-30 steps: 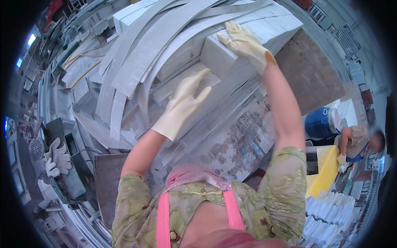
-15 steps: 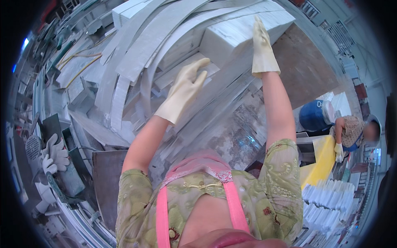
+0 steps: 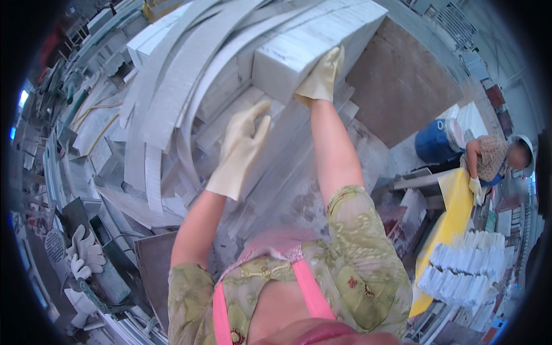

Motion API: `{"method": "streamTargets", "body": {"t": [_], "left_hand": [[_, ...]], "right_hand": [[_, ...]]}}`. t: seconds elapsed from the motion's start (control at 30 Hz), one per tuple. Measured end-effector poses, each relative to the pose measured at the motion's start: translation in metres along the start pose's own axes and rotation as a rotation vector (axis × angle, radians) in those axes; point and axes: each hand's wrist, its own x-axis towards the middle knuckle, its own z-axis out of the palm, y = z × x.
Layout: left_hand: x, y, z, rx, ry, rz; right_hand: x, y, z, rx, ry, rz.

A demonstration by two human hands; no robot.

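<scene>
My left hand (image 3: 240, 144), in a cream rubber glove, is held over the work area with its thumb apart from the fingers and nothing in it. My right hand (image 3: 323, 73), gloved alike, lies along the right side of a block of white, grey-veined stone slabs (image 3: 282, 64), its fingers stretched up near the top edge. Long pale strips (image 3: 192, 63), curved in this view, lie left of the block. Lower pale pieces (image 3: 214, 122) fill the gap between the strips and the block, near my left hand.
A brown board (image 3: 397, 80) lies right of the block. Farther right, a co-worker (image 3: 489, 158) stands by a blue barrel (image 3: 432, 142) and a yellow sheet (image 3: 445, 230). Stacked white pieces (image 3: 463, 270) are below. White work gloves (image 3: 86, 253) rest on equipment at left.
My right hand has moved left and nearer, down along the block's right side. My left hand sits slightly lower and farther left. The whole view has shifted, with the block now farther left.
</scene>
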Motion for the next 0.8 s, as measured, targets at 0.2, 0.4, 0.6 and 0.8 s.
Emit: {"method": "streamTargets", "body": {"t": [0.2,0.4,0.6,0.8], "left_hand": [[0.001,0.005,-0.003,-0.011,0.002,0.016],[0.002,0.001,-0.002,-0.009,0.011,0.08],[0.002,0.009,-0.008,0.011,-0.014,0.063],[-0.001,-0.001,-0.004,0.001,0.022,0.065]], "right_hand": [[0.072,-0.031,-0.021,-0.663,0.0,-0.559],[0.093,-0.074,0.038,-0.873,-0.791,-0.818],[0.042,-0.073,0.048,-0.921,-1.029,-0.475],[0.051,-0.097,0.022,-0.579,-0.925,-0.427]]}}
